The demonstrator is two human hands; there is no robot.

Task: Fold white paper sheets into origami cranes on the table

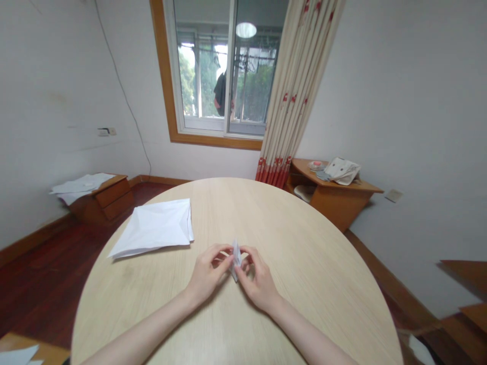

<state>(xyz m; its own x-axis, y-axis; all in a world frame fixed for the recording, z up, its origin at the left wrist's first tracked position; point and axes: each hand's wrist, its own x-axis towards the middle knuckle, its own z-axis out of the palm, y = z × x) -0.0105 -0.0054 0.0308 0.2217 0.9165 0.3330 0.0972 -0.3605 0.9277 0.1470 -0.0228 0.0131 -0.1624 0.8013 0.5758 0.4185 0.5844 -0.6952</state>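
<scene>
Pale round table [308, 238]; small folded paper [236, 251] between left hand [207, 271] and right hand [261, 281], both pinching it.

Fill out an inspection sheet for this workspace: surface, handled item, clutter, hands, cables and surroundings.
Surface: round table with a pale wood-grain top.
Handled item: small thin whitish piece, held on edge between the hands; material too blurred to tell.
Clutter: folded white paper lying near the table's left edge, apart from both hands.
Hands: left hand and right hand meet at the small piece, fingers touching it from either side.
Cables: one thin cable running down the wall, away from the table.
Surroundings: window ahead, patterned curtain, drawer cabinet left, corner desk right.
</scene>
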